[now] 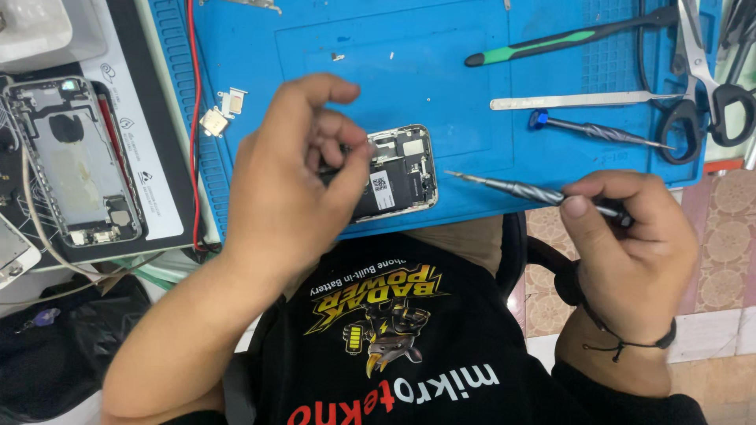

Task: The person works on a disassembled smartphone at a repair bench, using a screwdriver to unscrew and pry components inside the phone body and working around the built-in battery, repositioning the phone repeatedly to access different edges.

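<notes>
An opened phone (402, 175) with its black battery and circuit board exposed lies at the near edge of a blue work mat (441, 86). My left hand (291, 181) covers the phone's left half, thumb and fingers pinched together over it; whether a small part sits between them I cannot tell. My right hand (630, 244) is off the mat's near right corner and grips a thin silver screwdriver (520, 189), whose tip points left toward the phone and stops just short of it.
Small metal brackets (222, 112) lie on the mat's left. A green-handled tool (567, 41), tweezers (583, 100), a blue-capped screwdriver (598, 131) and scissors (697, 86) lie at the right. Another opened phone frame (75, 161) rests on a pad at far left, beside a red cable (194, 94).
</notes>
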